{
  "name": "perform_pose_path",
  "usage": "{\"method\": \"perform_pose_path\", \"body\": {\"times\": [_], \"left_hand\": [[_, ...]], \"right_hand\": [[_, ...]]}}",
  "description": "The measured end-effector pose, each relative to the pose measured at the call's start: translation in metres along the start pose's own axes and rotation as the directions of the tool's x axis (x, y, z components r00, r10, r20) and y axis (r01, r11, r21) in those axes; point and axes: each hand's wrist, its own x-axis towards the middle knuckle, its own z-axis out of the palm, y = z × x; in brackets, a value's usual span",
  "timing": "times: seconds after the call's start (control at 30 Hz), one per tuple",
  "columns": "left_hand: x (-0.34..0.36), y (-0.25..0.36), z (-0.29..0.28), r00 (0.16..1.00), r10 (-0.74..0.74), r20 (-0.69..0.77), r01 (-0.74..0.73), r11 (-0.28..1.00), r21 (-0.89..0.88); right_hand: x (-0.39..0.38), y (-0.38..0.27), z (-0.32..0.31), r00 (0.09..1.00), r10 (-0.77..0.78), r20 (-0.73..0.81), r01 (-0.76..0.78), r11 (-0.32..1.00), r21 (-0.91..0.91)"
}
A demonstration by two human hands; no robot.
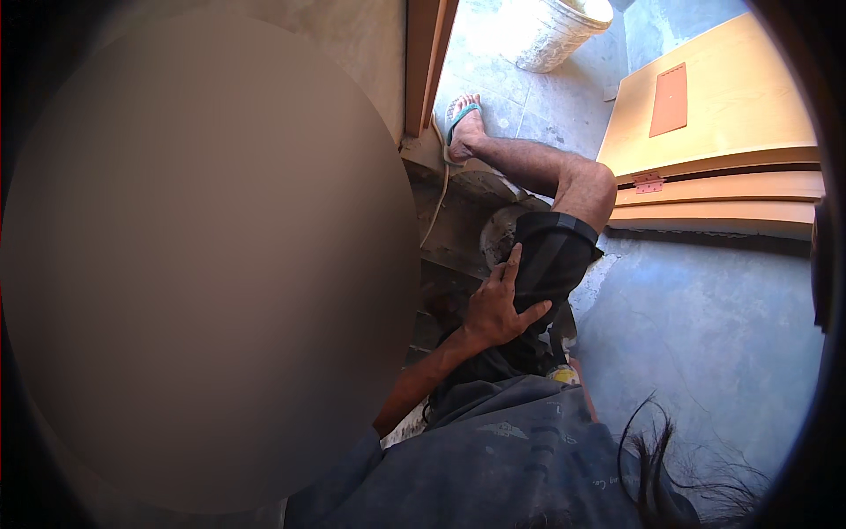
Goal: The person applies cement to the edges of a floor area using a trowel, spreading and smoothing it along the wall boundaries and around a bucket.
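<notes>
Much of the left side was blurred out, and the right hand was out of view. The left hand [495, 310] lay with fingers spread, clasping nothing visible, on the black shorts [557, 251] above the bent knee [599, 185]. Pale print marked the dark shirt [467, 463]. A whitish bucket [551, 40], cropped by the upper edge, stood on the grey floor [502, 110] near wooden panels [731, 97].

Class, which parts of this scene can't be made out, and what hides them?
Head view: everything behind the large blur at left.
Head view: the right hand; blurred, blocked or out of frame.
Head view: palm of left hand, turned away.
Head view: part of white bucket, cut by upper edge.
</notes>
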Motion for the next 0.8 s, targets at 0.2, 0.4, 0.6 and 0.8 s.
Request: {"method": "perform_pose_path", "body": {"times": [0.2,0.4,0.6,0.8], "left_hand": [[-0.002,-0.005,0.002,1.0,-0.021,0.011,0.021,1.0,-0.007],[0.0,-0.003,0.002,0.999,-0.021,0.044,0.021,1.0,0.005],[0.002,-0.003,0.0,0.998,-0.017,0.055,0.017,1.0,0.008],[0.004,0.002,0.002,0.997,-0.031,0.075,0.029,0.999,0.027]], "right_hand": [[-0.006,0.005,-0.003,1.0,0.013,0.01,-0.013,0.999,-0.037],[-0.005,0.026,-0.005,1.0,-0.02,-0.007,0.02,0.997,-0.07],[-0.015,0.005,0.006,0.997,0.078,-0.016,-0.078,0.997,-0.028],[-0.023,-0.01,0.005,0.99,0.142,0.011,-0.142,0.988,0.056]]}}
